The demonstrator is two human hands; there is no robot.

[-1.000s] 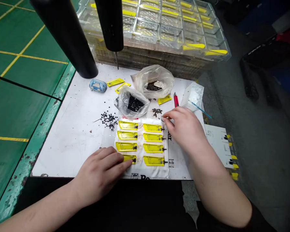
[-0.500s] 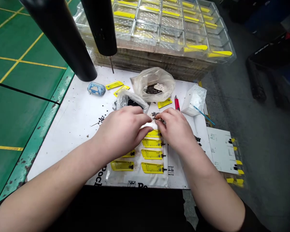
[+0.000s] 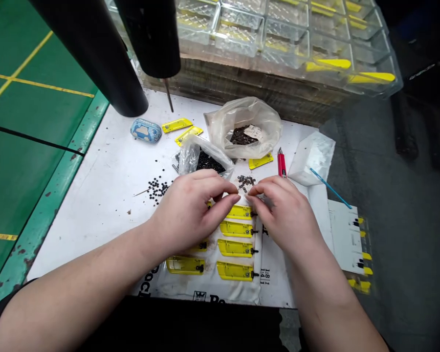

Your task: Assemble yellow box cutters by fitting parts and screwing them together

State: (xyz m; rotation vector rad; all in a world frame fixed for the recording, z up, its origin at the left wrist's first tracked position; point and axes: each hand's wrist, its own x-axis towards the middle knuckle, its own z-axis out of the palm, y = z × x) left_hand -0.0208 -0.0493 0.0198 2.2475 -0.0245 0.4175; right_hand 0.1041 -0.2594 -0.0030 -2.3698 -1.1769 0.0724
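- Both the left hand [image 3: 190, 205] and the right hand [image 3: 288, 208] had thumb and forefinger together; whether either held anything, I could not tell.
- Dark bits [image 3: 246, 183] lay just beyond the fingertips.
- Yellow pieces [image 3: 236, 248] lay in two columns, partly hidden by the left hand.

Yellow pieces [image 3: 234, 230] in rows, dark bits [image 3: 246, 183] clustered

On the white printed sheet [image 3: 278, 292], we read "1:8" and "1:4" at right, "Po" beside a small black crowned emblem [image 3: 199, 296], and sideways "Poc".
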